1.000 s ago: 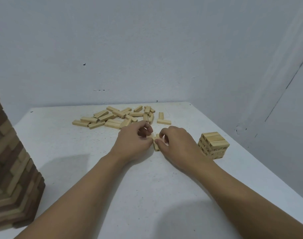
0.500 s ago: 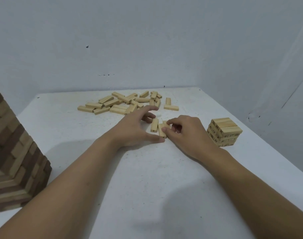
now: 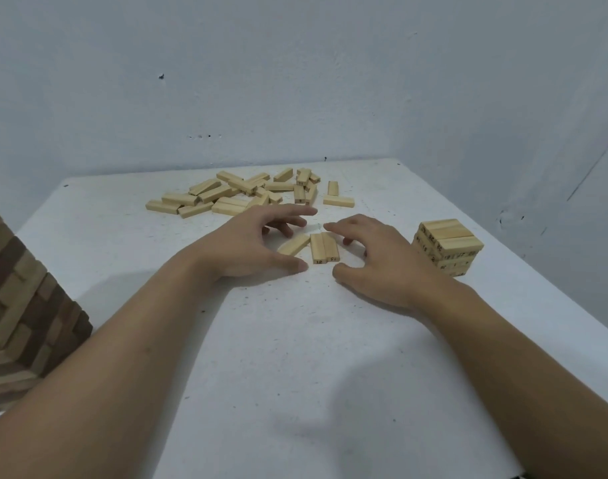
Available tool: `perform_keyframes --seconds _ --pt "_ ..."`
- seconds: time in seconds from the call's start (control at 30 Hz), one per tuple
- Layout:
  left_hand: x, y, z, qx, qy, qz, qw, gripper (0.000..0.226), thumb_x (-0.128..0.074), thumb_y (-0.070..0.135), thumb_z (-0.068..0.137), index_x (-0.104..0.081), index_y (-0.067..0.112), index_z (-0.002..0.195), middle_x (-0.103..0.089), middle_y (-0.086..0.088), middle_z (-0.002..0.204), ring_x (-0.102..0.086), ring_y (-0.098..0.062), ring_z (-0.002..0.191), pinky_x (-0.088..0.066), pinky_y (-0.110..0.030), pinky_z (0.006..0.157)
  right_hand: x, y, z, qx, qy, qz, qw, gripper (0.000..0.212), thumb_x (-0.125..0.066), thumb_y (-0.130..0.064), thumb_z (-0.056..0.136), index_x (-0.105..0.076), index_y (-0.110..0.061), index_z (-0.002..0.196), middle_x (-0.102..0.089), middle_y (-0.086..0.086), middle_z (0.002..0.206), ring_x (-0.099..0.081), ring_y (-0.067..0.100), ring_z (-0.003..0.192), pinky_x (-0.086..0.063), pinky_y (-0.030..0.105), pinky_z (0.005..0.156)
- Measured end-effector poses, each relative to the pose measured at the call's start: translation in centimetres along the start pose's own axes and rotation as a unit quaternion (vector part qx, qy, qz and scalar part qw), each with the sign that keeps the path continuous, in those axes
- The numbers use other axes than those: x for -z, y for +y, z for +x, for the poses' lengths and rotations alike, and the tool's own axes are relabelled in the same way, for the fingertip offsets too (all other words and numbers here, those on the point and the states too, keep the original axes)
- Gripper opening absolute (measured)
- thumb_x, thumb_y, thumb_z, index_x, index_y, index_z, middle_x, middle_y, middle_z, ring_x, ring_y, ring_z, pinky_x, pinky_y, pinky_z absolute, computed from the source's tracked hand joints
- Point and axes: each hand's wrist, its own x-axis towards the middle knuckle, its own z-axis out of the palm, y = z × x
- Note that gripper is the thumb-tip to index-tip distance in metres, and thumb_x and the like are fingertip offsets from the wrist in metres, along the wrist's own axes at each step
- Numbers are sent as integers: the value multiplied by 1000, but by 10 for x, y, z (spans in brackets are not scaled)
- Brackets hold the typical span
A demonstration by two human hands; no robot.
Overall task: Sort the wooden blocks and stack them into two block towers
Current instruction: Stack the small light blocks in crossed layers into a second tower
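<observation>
Three pale wooden blocks lie on the white table between my hands. Two numbered blocks sit side by side, and a third block lies angled to their left. My left hand hovers spread over the angled block, its thumb down on the table. My right hand arches to the right of the pair, a fingertip near their far end. Neither hand holds a block. A short tower of pale numbered blocks stands at the right. A pile of loose pale blocks lies behind.
A large tower of mixed dark and light blocks rises at the left edge. The table's right edge runs close past the short tower, and a pale wall closes the back.
Both hands have opened and spread apart from the blocks they pinched. The blocks now lie flat on the table, two of them aligned side by side.
</observation>
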Motion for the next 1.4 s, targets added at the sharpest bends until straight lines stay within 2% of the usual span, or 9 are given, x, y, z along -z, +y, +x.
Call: perform_keyframes --seconds 0.07,0.3,0.53,0.6,0.73,0.83,1.1,1.23,1.4 --pt "2 0 -2 -1 1 5 1000 73 -88 27 72 -58 53 133 -63 20 129 -56 -4 115 -47 -31 104 1 -1 0 2 -6 -11 1000 62 -64 -29 93 -47 -28 152 -53 -13 141 -42 5 130 -35 23 102" --pt "4 3 -5 -8 -14 -14 1000 68 -71 20 64 -64 43 128 -65 17 113 -61 -11 106 -50 -28 95 4 1 1 0 -6 0 1000 61 -68 -27 94 -49 -29 152 -51 -13 149 -41 4 133 -28 18 101" --pt "4 -1 -5 -19 -16 -31 999 59 -78 3 81 -66 34 129 -69 10 118 -65 -7 110 -53 -17 91 4 5 0 7 -2 21 1000 53 -71 -33 95 -55 -32 146 -53 -19 123 -41 -5 111 -35 14 90" --pt "3 -1 -4 -21 -14 -33 999 55 -81 7 82 -67 34 128 -70 8 118 -65 -6 109 -50 -12 88 4 5 1 10 -4 25 1000 52 -72 -34 95 -56 -31 145 -51 -22 119 -41 -7 108 -35 8 85" --pt "0 1 -3 -21 -7 -12 1000 54 -89 24 77 -68 37 125 -70 13 117 -65 -4 103 -45 -16 92 3 6 2 11 -9 21 1000 53 -71 -35 96 -55 -32 146 -53 -22 123 -42 -2 115 -32 20 93" --pt "-1 2 -3 -22 -1 -6 1000 55 -90 29 75 -68 35 126 -70 15 115 -66 -4 101 -42 -15 91 4 6 1 7 -8 32 999 54 -71 -34 96 -54 -32 147 -50 -21 121 -43 0 117 -32 19 93" --pt "-5 1 -2 -27 24 0 999 58 -91 34 73 -67 35 126 -70 15 116 -66 -6 98 -45 -8 87 2 9 2 -7 -17 60 998 65 -74 -41 93 -45 -42 151 -48 -17 127 -44 -3 112 -33 -1 77" --pt "-6 0 -1 -24 32 -4 999 66 -91 36 72 -62 39 131 -70 16 112 -64 -4 104 -43 -14 85 -1 10 6 8 -25 66 998 70 -74 -43 92 -42 -39 153 -54 -24 138 -46 -1 124 -34 0 82" --pt "-7 0 -1 -18 41 -2 999 65 -92 38 71 -62 43 129 -71 19 114 -61 4 111 -40 -17 83 -3 12 8 21 -18 76 997 66 -76 -39 91 -46 -33 150 -61 -20 134 -50 2 122 -36 6 91"
